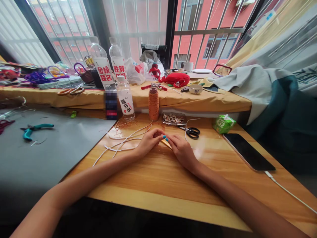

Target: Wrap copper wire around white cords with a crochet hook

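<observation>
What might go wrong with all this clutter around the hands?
The loose white cord beside the left hand might catch on the wrist.

The black scissors lie near the right hand; a careless reach could knock them against the tray and perhaps spill its small pieces.

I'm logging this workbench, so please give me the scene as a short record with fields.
Left hand: fingertips close to the right hand's
Right hand: fingers bent; anything pinched is too small to tell
Beyond hands: bottle, orange thread spool, tray of small pieces, black scissors
Left side: white cord; pliers on grey mat
Right side: green carton, phone with white cable
</observation>
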`<state>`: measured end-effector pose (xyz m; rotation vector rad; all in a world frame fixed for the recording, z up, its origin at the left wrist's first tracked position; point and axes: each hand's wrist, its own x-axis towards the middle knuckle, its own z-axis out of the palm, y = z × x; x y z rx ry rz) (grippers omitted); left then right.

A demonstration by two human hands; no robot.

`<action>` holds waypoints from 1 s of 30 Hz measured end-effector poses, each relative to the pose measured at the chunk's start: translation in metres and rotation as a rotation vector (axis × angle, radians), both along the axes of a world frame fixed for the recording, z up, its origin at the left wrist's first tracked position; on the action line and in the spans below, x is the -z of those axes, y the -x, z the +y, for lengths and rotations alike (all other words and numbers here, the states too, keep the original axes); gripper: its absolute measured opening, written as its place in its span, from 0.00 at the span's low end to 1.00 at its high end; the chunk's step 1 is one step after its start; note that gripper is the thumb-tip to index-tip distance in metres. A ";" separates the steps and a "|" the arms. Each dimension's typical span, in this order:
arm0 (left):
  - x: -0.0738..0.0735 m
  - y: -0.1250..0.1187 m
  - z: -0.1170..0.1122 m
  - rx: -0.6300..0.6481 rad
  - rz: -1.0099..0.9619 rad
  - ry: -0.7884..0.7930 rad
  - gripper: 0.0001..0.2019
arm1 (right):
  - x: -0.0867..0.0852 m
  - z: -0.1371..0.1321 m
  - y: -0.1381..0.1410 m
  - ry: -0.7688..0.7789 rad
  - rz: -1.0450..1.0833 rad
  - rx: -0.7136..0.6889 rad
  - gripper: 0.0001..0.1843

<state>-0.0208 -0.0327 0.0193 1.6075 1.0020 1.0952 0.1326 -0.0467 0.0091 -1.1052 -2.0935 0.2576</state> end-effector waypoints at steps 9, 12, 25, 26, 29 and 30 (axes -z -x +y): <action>-0.002 0.001 0.000 -0.012 -0.079 0.058 0.10 | -0.003 -0.001 0.001 0.000 0.147 -0.011 0.13; -0.003 0.001 0.001 0.018 -0.096 0.076 0.11 | -0.006 0.000 0.000 0.033 0.167 -0.017 0.13; -0.002 0.001 0.002 0.028 -0.047 0.066 0.12 | -0.003 0.006 -0.003 0.384 0.317 -0.054 0.14; -0.002 0.001 0.002 0.029 -0.051 0.066 0.12 | -0.004 0.005 -0.003 0.350 0.299 -0.041 0.14; -0.003 0.001 0.001 0.030 -0.060 0.075 0.13 | -0.005 0.004 -0.002 0.220 0.240 -0.007 0.12; -0.003 0.001 0.001 0.029 -0.060 0.077 0.13 | -0.005 0.003 -0.002 0.182 0.223 -0.004 0.12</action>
